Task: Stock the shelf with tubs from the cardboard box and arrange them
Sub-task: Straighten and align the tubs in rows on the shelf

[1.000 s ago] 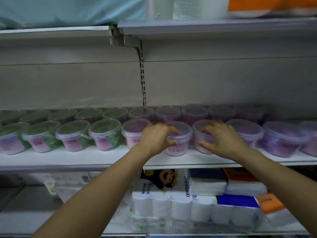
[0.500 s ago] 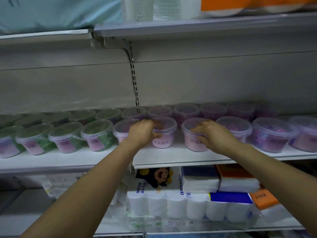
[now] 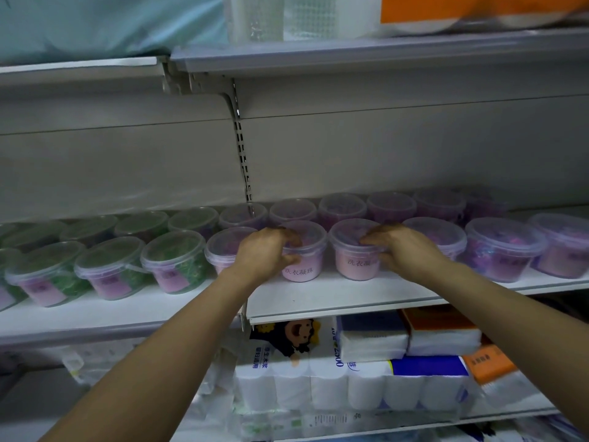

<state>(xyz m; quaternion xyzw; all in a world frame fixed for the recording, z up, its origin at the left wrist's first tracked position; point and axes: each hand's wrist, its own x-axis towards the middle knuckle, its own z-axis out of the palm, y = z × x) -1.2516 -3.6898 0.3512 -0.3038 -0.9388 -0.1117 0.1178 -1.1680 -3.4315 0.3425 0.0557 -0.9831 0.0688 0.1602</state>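
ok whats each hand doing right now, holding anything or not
Left hand: closed around a pink tub in the front row.
Right hand: closed around the next pink tub to its right.

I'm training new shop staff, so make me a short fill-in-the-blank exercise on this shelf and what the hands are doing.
1. The left hand grips a pink tub and the right hand grips the neighbouring tub, both in the ____ row.
2. The shelf carries ____ rows of tubs.
3. The left-end tubs hold ____ contents.

Missing words: front; two; green.
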